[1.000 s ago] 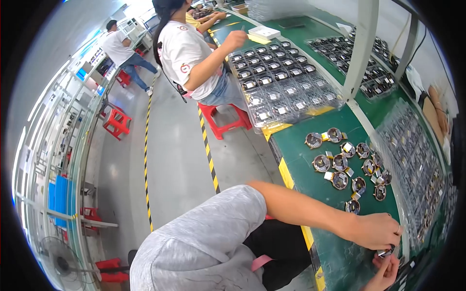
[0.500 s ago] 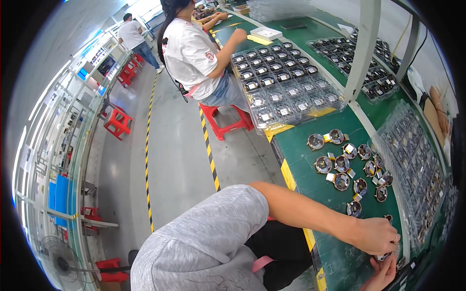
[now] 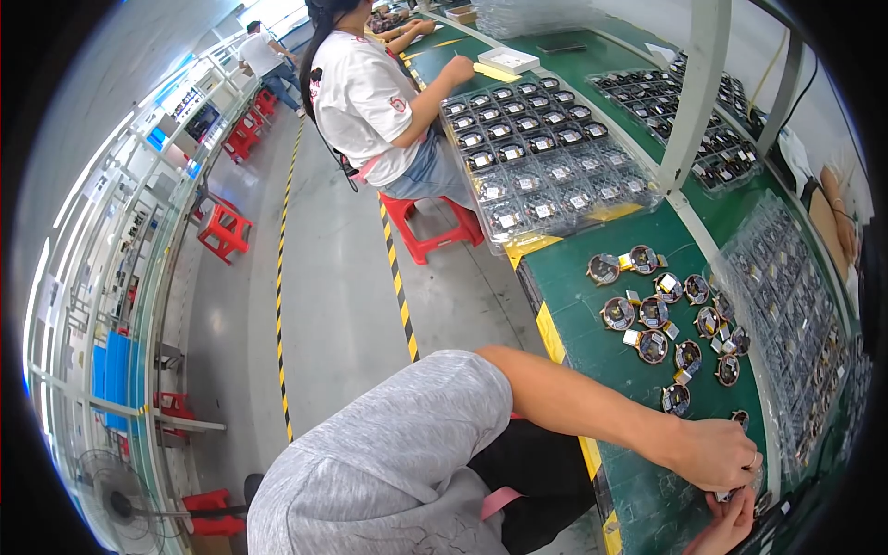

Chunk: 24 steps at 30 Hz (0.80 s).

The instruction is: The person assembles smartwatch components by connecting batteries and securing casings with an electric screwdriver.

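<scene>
Both hands meet at the near edge of the green tabletop point(image 3: 592, 324). The left hand point(image 3: 717, 453) is curled, fingers closed on a small part point(image 3: 740, 493) that is mostly hidden. The right hand point(image 3: 731, 527) cups just beneath, touching it; its grip I cannot tell. Round parts point(image 3: 652, 314) lie scattered just beyond, beside clear trays point(image 3: 546, 166).

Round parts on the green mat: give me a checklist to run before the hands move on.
1. Left hand on a small part at the mat's near edge: ok.
2. Right hand meets it from below: ok.
3. What the fingers pinch: cannot tell, it is hidden.
4. Loose round parts lie within reach on the green mat: ok.
5. Clear tray beside them, filled: ok.
</scene>
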Available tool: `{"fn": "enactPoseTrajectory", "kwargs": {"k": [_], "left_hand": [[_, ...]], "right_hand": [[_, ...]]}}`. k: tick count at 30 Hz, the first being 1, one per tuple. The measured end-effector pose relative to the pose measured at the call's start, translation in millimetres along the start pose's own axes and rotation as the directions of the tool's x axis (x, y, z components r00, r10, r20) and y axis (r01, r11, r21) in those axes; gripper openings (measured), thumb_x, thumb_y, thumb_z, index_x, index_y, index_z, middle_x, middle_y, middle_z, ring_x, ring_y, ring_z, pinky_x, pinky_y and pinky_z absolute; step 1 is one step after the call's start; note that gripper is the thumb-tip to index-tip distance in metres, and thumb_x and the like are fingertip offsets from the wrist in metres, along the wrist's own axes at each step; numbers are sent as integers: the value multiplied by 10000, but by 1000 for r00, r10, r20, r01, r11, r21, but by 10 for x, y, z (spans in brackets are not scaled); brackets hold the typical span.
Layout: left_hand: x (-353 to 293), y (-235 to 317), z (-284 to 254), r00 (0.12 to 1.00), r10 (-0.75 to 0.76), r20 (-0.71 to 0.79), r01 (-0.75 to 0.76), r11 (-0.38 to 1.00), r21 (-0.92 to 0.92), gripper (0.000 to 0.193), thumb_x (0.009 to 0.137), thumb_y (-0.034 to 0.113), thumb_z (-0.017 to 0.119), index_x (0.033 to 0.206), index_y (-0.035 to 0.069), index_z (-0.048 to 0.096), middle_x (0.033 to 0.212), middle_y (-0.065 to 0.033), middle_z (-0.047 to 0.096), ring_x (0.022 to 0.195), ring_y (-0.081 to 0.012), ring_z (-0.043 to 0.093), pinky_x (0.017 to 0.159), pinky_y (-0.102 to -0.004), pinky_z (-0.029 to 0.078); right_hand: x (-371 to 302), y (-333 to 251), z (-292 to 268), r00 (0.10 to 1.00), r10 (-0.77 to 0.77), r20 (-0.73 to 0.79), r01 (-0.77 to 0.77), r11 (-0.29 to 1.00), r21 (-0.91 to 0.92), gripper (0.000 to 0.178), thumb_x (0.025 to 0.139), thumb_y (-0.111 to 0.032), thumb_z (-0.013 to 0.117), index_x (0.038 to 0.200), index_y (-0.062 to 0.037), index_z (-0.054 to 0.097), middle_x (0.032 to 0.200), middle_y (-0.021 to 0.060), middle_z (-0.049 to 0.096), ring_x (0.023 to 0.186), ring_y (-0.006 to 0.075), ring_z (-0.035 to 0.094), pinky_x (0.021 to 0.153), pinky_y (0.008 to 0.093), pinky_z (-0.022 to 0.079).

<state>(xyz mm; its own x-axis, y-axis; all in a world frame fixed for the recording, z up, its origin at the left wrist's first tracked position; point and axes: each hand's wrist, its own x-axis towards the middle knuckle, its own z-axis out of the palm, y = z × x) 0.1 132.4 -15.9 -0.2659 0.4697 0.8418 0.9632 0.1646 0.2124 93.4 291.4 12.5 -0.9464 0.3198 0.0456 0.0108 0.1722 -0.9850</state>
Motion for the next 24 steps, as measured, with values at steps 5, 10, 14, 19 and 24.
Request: {"fn": "enactPoseTrajectory", "kwargs": {"k": [5,10,14,19,24], "left_hand": [[5,6,1,1000,-15,-7,15,1000,-8,168,712,185,678,736,22,642,765,-64,572,686,-221,618,504,-347,497],[18,16,-25,999,-28,-17,28,999,-16,171,708,189,677,711,22,642,744,-66,574,667,-224,619,497,-348,498],[16,15,-32,1000,-31,-3,30,999,-20,186,705,200,680,712,17,644,745,-71,582,660,-226,623,495,-352,499],[-4,7,-2,999,-33,34,34,999,-22,214,694,219,694,720,11,650,753,-79,586,664,-227,627,496,-351,503],[-31,31,67,1000,1,22,-2,1000,31,268,649,260,729,736,16,658,771,-77,591,671,-222,626,498,-346,503]], "right_hand": [[2,1,-12,1000,-6,-5,5,999,-35,342,974,-170,643,1131,134,643,987,201,689,806,249,684,676,350,605],[7,60,-55,999,-27,-21,26,999,-43,320,958,-152,666,1103,134,649,990,196,686,807,251,675,691,354,607],[31,141,-124,997,-72,-2,72,993,-89,307,957,-151,674,1078,131,658,987,179,685,818,237,661,702,362,606],[23,99,-115,992,-123,28,126,972,-196,312,961,-166,674,1072,125,666,961,160,693,817,220,658,710,342,590],[35,125,-125,990,-135,32,139,962,-236,291,967,-168,661,1043,113,670,906,134,691,794,203,653,708,323,575]]}}
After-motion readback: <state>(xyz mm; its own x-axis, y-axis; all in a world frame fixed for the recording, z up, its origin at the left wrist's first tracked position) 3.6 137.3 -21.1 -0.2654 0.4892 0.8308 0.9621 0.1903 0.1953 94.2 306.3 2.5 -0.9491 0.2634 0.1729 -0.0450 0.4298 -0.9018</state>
